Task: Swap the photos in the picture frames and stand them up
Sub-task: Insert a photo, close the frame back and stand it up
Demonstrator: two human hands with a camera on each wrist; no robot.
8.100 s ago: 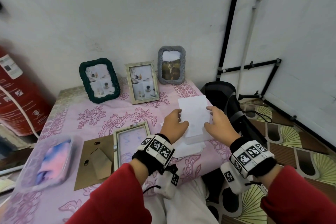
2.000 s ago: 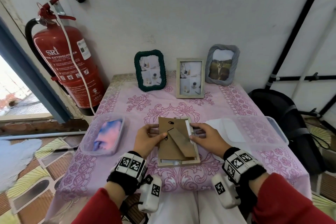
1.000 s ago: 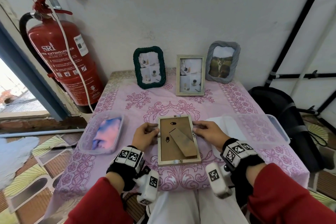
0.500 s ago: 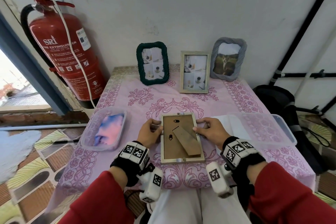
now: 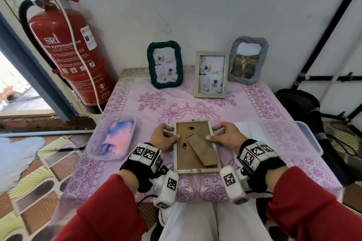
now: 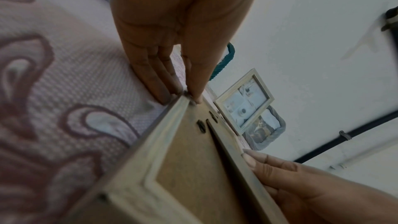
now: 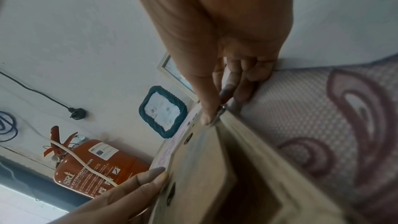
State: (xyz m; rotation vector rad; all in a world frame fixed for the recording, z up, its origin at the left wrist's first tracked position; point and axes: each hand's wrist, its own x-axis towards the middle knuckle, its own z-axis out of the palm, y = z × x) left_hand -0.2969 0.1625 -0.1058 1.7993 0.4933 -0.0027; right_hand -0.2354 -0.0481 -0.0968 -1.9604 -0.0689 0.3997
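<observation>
While the pale wooden frame (image 5: 196,146) is lying face down near the front edge of the table (image 5: 260,103), right in front of you, you're basically on the closing-up step for this one. The brown backing board (image 5: 188,154) looks seated inside the rim, with its fold-out stand (image 5: 201,149) lying flat across it. Your left hand (image 5: 163,139) pinches the frame's left edge, thumb on the backing and fingers on the cloth outside; your right hand (image 5: 225,137) does the same on the right edge, thumb pressing near a small metal tab. I can't tell if the tabs are all turned in yet, and the photo inside is hidden.

Further back, three frames already stand against the wall: the green rope frame (image 5: 165,64), a second wooden frame (image 5: 211,74) and the grey frame (image 5: 248,60). So I'd guess what's left is locking the back, then standing this one up with them. A tub with pink cloth (image 5: 115,137) sits to your left, a clear lid (image 5: 290,135) to your right.
</observation>
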